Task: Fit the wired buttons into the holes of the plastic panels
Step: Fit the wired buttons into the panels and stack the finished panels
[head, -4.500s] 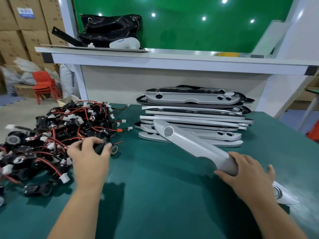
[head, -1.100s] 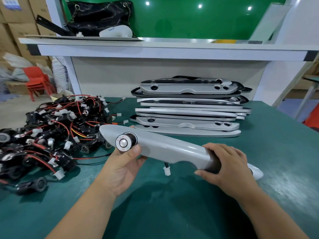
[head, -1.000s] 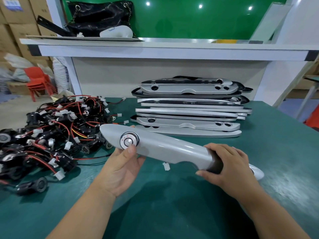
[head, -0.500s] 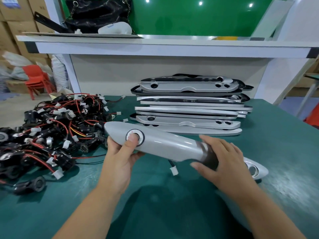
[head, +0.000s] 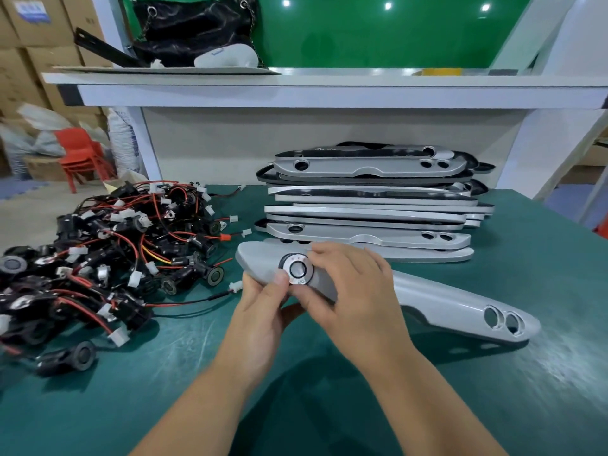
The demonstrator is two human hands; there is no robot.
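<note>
Head view: the left hand grips the near-left end of a grey panel. Its fingers are curled under the panel's lower edge and out of sight, and its thumb lies on the top face against the left rim of the button. The right hand lies palm down across the panel's middle, fingers bent. Its forefinger rests on the button's upper rim and its thumb on the lower rim, so that it pinches the button. Both forearms come in from the bottom edge and converge on that point. The button sits in the single hole near the panel's left end, its silver face up. I cannot tell whether it is fully home. The panel runs down to the right, and its far end, with two open holes, rests on the green table. A pile of wired buttons, black with red and black leads and white plugs, lies on the table to the left, near the left hand but apart from it. A stack of panels stands just behind the held panel. Above it a white shelf carries a black bag. A red chair stands at far left.
</note>
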